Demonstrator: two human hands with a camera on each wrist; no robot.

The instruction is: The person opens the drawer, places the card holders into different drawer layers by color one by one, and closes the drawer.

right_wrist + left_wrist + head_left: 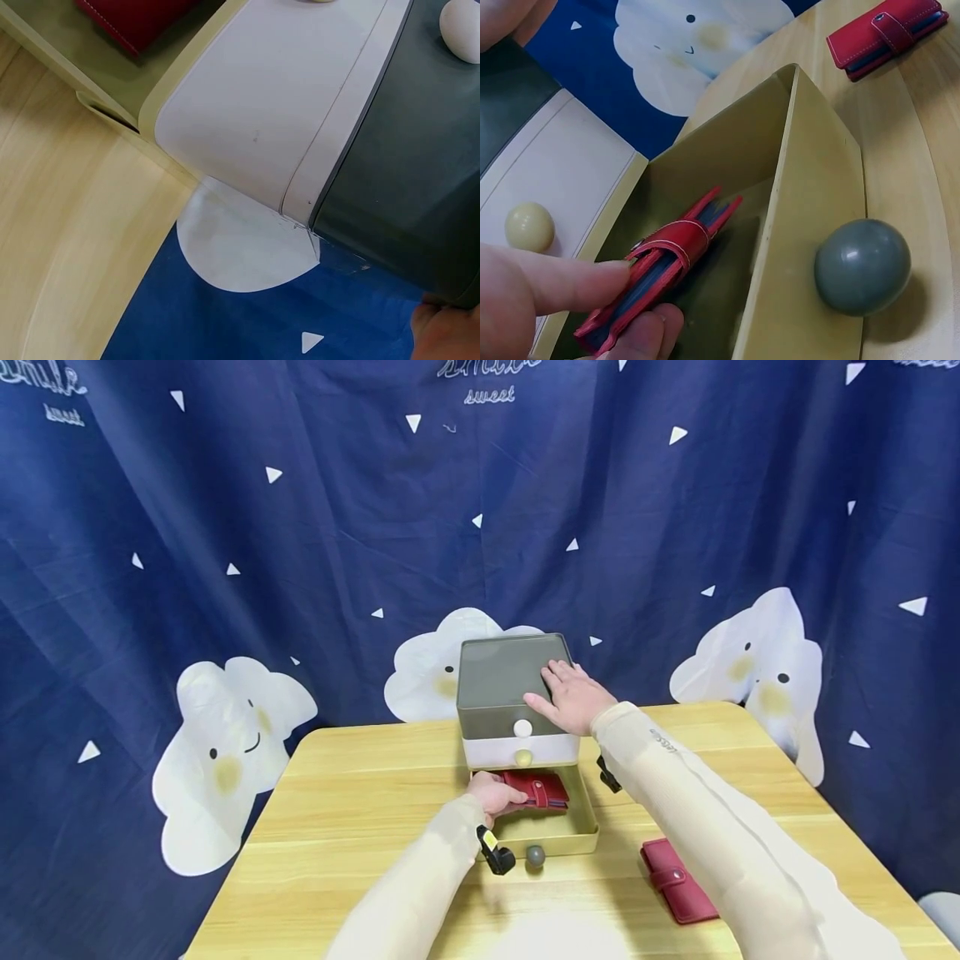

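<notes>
A small drawer cabinet (491, 722) stands on the table, dark grey on top, white in the middle, with its olive bottom drawer (581, 842) pulled out. Inside that drawer, my left hand (497, 795) pinches a red wallet (686, 244) between thumb and fingers, at the end away from its snap strap. The wallet is tilted on edge in the left wrist view. My right hand (573, 697) rests with spread fingers on the cabinet's top right edge. Only part of that hand (448, 330) shows in the right wrist view.
A second, longer red wallet (678, 881) with a snap strap lies on the wooden table (360, 827), right of the drawer. The drawer's round grey knob (862, 267) juts out at the front. A blue curtain (337, 527) with clouds hangs behind the table.
</notes>
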